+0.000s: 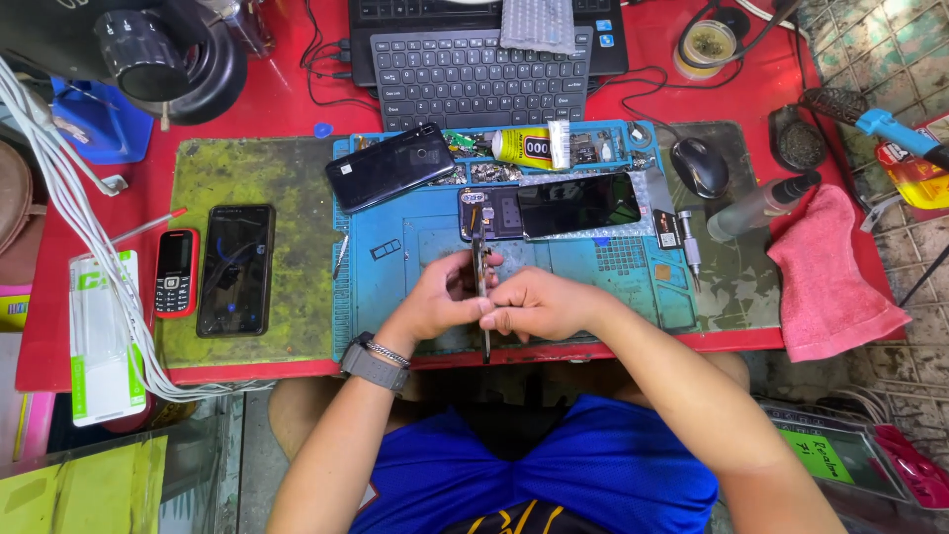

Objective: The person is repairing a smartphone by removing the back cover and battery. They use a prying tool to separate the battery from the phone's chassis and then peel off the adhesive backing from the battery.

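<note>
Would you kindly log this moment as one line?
left hand + right hand: pinch thin tool | over blue mat | opened phone behind

A phone repair shop, a red table (267,109) sitting under a blue work mat (554,267), opened phones (554,206) lying on it, a glue tube (524,148) resting near tiny parts, a keyboard (479,79) waiting behind, a small screwdriver (690,252) lying beside.

Around my blue work mat (415,262): a pink towel (830,277) to its right, a mouse (700,166) nearer, a keyboard (479,74) behind, and a red keypad phone (176,273) far left.
</note>
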